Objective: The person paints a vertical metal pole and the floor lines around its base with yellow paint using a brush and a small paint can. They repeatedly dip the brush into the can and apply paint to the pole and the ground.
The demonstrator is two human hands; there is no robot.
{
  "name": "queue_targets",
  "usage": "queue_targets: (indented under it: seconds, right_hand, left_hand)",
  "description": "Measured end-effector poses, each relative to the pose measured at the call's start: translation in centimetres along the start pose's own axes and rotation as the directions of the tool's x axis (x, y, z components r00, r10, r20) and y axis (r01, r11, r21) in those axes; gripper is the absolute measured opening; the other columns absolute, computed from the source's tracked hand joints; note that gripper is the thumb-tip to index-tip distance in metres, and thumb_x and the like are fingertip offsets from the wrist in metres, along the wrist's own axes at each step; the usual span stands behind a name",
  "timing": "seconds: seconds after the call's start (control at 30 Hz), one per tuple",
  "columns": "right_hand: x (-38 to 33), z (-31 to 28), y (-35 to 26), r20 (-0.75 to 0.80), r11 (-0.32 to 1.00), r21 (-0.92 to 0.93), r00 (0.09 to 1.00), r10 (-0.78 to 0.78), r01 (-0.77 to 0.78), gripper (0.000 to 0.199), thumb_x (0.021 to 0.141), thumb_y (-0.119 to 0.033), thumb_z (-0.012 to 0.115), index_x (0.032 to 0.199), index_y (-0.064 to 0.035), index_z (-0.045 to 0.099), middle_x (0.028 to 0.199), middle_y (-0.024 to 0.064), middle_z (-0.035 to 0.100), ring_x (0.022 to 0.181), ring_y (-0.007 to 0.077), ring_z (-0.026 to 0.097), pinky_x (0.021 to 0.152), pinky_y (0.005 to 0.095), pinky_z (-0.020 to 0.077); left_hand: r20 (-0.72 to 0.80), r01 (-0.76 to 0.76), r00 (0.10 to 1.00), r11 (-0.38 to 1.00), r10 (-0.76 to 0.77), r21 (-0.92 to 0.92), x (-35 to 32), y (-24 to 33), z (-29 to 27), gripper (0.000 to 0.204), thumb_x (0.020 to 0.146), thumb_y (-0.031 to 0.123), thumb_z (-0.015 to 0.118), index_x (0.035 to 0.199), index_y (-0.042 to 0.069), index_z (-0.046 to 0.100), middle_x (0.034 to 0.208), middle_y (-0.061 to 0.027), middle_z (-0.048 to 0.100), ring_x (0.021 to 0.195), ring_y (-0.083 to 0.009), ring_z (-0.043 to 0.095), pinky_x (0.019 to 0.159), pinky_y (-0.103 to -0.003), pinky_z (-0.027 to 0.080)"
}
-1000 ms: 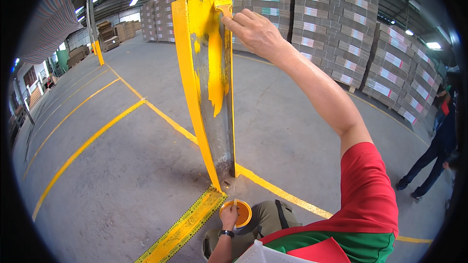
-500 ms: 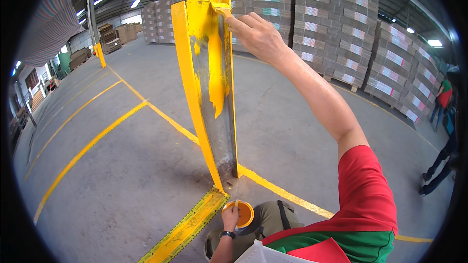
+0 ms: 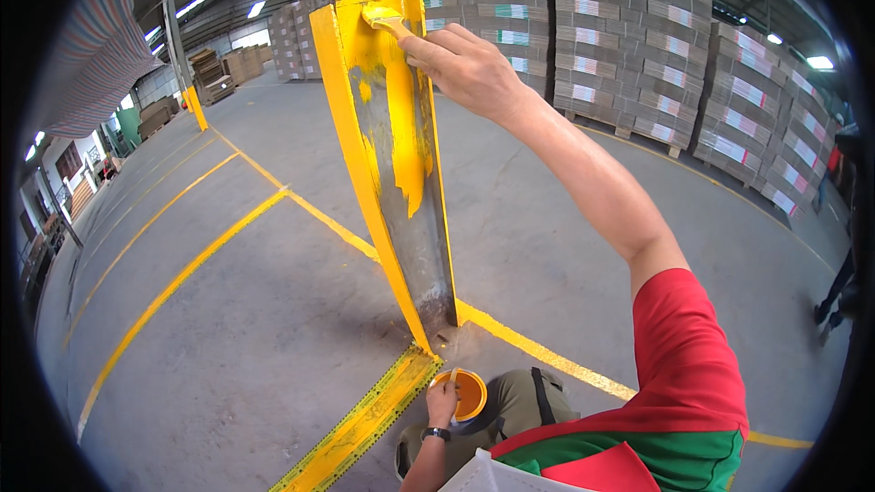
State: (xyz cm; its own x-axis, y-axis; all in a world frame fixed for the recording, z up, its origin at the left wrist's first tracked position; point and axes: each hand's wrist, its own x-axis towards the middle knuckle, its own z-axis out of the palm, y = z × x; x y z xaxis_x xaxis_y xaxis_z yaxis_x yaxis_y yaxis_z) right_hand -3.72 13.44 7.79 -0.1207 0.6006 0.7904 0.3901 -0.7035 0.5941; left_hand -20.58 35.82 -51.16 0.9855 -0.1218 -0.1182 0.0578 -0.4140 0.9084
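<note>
My right hand (image 3: 469, 70) is closed around the handle of a paintbrush (image 3: 385, 19). Its yellow-coated bristles touch the upper part of a steel column (image 3: 422, 260). Fresh yellow paint (image 3: 404, 118) covers that upper area and runs down in a long streak, with grey metal bare below and beside it. Both edge flanges of the column are yellow. Low by my knees, my left hand (image 3: 443, 404) is closed on the rim of a paint can (image 3: 471, 395) with yellow-orange paint inside. A pale, short stick-like piece shows above the left fingers; I cannot make out what it is.
Yellow lines (image 3: 538, 349) cross the grey floor. A wide yellow strip with patterned edges (image 3: 365, 428) meets the column's foot. Tall stacks of flat cardboard (image 3: 629, 46) stand behind on pallets. Another person's legs (image 3: 837, 292) show at the far right.
My right hand and the paintbrush have moved left across the column's face, from near its right flange toward the middle. The view has shifted slightly. My left hand stays at the paint can.
</note>
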Motion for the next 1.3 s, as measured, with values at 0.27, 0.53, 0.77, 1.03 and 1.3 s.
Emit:
queue_targets:
  seconds: [0.27,0.53,0.77,1.03,1.3]
  right_hand:
    - [-1.0,0.5,-0.3,-0.131,0.983,0.155,0.984,0.123,-0.102,0.039,0.087,-0.008,0.076,0.125,-0.0092,0.067,0.087,0.0046,0.064,0.082,0.0232,0.061,0.072,0.0347,0.0554]
    - [-1.1,0.7,1.4,-0.200,0.956,0.229,0.953,0.229,-0.182,0.036,0.087,-0.009,0.076,0.122,-0.0128,0.070,0.087,0.0067,0.065,0.086,0.0265,0.062,0.075,0.0374,0.0550]
    - [-1.7,-2.1,1.3,0.063,0.894,0.356,0.961,0.268,-0.272,0.021,0.091,-0.011,0.072,0.111,-0.0072,0.073,0.090,0.0108,0.070,0.085,0.0282,0.066,0.075,0.0371,0.0543]
    - [2.0,-2.0,5.4,0.033,0.846,0.440,0.947,0.320,-0.302,0.019,0.096,-0.013,0.068,0.113,-0.0050,0.072,0.094,0.0128,0.074,0.082,0.0299,0.068,0.073,0.0365,0.0542]
    - [-0.7,0.3,4.7,-0.268,0.947,0.310,0.949,0.169,-0.081,0.021,0.094,-0.009,0.070,0.115,-0.0067,0.072,0.092,0.0111,0.072,0.083,0.0276,0.068,0.073,0.0356,0.0549]
  left_hand:
    - [-0.002,-0.011,1.000,0.999,0.011,0.036,0.2,-0.1,-0.2,0.037,0.097,0.029,0.053,0.090,0.003,0.077,0.071,-0.0138,0.073,0.074,-0.0273,0.074,0.077,-0.039,0.057]
    - [0.027,0.043,0.999,0.996,-0.045,0.080,-0.2,0.9,-0.6,0.034,0.097,0.027,0.054,0.093,0.003,0.078,0.073,-0.0133,0.074,0.074,-0.0255,0.074,0.076,-0.037,0.057]
    - [0.080,0.163,0.984,0.986,-0.160,-0.033,-0.6,2.0,-0.9,0.035,0.100,0.027,0.055,0.100,0.000,0.076,0.084,-0.0153,0.076,0.077,-0.0224,0.077,0.077,-0.035,0.058]
    - [0.124,0.127,0.984,0.992,-0.124,-0.011,-0.3,2.5,-0.8,0.038,0.105,0.034,0.054,0.110,0.002,0.074,0.092,-0.0136,0.077,0.087,-0.0215,0.076,0.082,-0.033,0.057]
    - [0.147,0.156,0.973,0.978,-0.176,0.138,-0.7,2.7,-0.7,0.039,0.105,0.040,0.054,0.110,0.007,0.075,0.093,-0.0119,0.078,0.091,-0.0229,0.076,0.084,-0.036,0.056]
